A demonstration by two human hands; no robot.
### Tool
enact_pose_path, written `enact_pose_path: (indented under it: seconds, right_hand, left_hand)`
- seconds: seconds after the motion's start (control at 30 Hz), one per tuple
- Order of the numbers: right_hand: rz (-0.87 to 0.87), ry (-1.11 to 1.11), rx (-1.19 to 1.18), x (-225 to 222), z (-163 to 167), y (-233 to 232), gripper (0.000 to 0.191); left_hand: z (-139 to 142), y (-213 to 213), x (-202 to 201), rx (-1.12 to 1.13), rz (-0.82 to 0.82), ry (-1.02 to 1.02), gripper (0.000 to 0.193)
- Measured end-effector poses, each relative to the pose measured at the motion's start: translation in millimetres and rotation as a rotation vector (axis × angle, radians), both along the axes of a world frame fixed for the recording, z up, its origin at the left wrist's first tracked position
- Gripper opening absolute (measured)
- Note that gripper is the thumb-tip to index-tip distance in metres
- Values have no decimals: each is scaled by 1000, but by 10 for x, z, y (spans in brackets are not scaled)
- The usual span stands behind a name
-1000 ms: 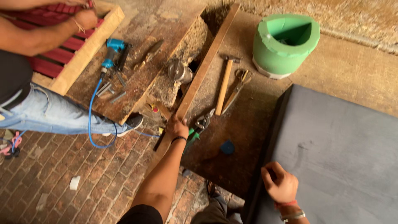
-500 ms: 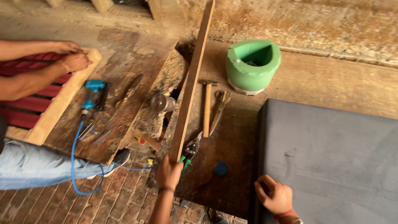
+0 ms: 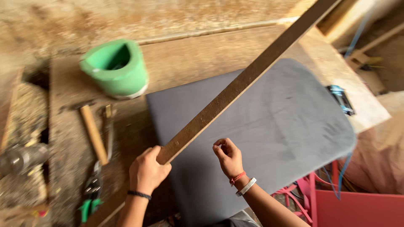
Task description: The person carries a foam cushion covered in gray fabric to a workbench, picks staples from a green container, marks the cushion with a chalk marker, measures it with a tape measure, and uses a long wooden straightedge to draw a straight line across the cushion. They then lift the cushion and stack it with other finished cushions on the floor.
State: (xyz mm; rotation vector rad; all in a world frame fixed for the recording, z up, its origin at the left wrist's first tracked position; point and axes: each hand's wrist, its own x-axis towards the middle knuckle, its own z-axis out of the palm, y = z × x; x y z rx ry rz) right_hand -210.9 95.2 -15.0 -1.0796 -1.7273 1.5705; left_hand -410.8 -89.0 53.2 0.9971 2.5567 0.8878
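My left hand grips the near end of a long, thin wooden strip, which slants up and to the right across a grey upholstered cushion. My right hand hovers just right of the strip's near end, over the cushion's front part, with fingers curled and nothing visibly in them.
A green plastic pot stands on the wooden worktop at the back left. A wooden-handled hammer and green-handled pliers lie left of the cushion. A small blue-trimmed tool lies at the right. A pink frame shows bottom right.
My left hand has lifted the wooden strip off the worktop and swung it right, over the cushion. My view has turned right; the other person's arms are out of sight.
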Motion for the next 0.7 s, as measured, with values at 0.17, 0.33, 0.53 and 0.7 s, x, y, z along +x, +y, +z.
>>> enact_pose_path:
  seconds: [0.17,0.33,0.53,0.7]
  right_hand:
    - [-189,-69,0,795,-107,1099,13]
    - [-294,-233,108,1611,-267,2585,20]
    - [-135,-516,522,1928,-261,4243,35]
    - [156,-720,528,1778,-158,4723,56]
  left_hand:
    - [0,1190,140,-5,-157,136,49]
    - [-205,2144,215,-220,-221,146,48]
    - [-473,2387,182,-260,-365,310,68]
    - [-680,2320,354,-214,-178,174,65]
